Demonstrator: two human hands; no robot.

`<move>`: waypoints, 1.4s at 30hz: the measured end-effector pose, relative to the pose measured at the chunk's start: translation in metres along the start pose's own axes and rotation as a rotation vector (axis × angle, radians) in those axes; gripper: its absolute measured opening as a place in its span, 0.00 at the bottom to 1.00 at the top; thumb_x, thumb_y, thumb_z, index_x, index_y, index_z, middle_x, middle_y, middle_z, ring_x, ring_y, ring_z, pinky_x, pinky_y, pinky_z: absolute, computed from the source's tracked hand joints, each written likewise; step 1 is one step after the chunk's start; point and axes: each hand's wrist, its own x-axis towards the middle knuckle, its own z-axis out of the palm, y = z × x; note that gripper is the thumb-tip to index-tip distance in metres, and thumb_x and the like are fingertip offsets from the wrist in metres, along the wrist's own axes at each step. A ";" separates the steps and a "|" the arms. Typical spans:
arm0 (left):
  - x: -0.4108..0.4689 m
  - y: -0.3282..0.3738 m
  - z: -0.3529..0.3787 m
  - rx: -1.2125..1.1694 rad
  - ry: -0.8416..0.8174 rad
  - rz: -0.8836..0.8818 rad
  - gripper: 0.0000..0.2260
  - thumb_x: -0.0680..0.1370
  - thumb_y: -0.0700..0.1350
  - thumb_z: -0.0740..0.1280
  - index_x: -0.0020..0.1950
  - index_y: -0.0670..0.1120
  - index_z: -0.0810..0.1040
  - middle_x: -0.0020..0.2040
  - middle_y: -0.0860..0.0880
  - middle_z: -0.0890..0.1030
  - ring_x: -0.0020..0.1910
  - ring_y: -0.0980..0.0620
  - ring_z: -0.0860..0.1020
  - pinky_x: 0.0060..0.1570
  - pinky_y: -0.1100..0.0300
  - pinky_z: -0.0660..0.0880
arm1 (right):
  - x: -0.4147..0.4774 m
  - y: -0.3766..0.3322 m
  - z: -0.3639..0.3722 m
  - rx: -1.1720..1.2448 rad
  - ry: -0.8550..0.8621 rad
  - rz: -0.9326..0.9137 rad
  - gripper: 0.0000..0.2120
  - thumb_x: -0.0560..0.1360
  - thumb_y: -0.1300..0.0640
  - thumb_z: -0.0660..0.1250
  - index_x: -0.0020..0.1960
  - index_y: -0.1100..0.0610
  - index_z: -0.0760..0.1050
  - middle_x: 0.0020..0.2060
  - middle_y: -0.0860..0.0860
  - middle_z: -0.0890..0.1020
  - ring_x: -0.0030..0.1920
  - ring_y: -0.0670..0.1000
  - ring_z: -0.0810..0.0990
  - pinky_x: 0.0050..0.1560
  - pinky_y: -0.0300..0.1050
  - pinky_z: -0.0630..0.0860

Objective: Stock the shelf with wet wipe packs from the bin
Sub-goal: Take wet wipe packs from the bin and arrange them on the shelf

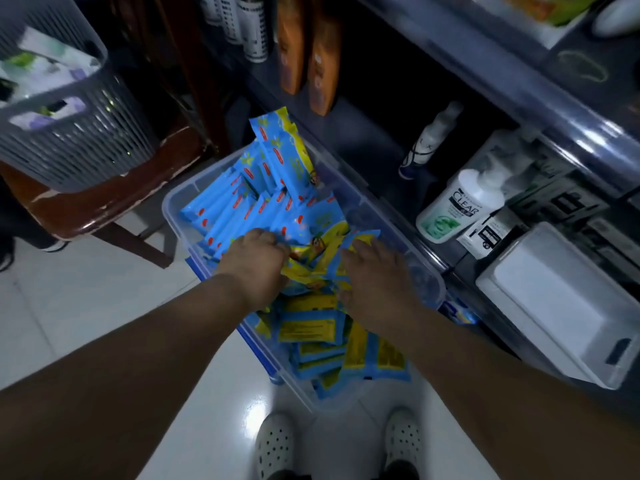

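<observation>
We have both hands down in the clear bin (173, 216), which sits on the floor right against the foot of the shelf (571, 109). It is heaped with blue and yellow wet wipe packs (263, 202), some standing on edge at the far end, others lying loose and criss-crossed nearer us. None of these packs shows on the shelf yet.

Our left hand (258, 261) has its fingers curled down into the pile. The tips are buried, so we cannot tell whether they have closed on a pack or are only digging in. Our right hand (374, 278) lies on top of the packs with its fingers spread and loose, gripping nothing.

The packs look slick and soft, so our likely trouble is a big scoop spilling. If we gather a bundle between two hands, the middle ones could slide out onto the tiles. The tall packs leaning over the far rim could also topple out if we disturb the heap.

On the low shelf beside the bin stand a white shampoo bottle (457, 206), a spray bottle (429, 140) further back and a white box (568, 306) nearer us. These take up space, and a careless load could knock the bottles over. Orange bottles (322, 71) stand further along the shelf. To our left, a grey basket (79, 133) rests on a wooden stool (114, 195), well apart from the bin.
</observation>
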 end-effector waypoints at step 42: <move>-0.156 0.129 -0.381 -0.514 0.709 0.089 0.05 0.73 0.40 0.67 0.46 0.45 0.71 0.38 0.47 0.76 0.40 0.45 0.75 0.37 0.56 0.69 | -0.215 0.033 -0.346 0.777 0.736 0.012 0.10 0.79 0.51 0.56 0.45 0.56 0.70 0.44 0.58 0.80 0.44 0.61 0.82 0.48 0.59 0.78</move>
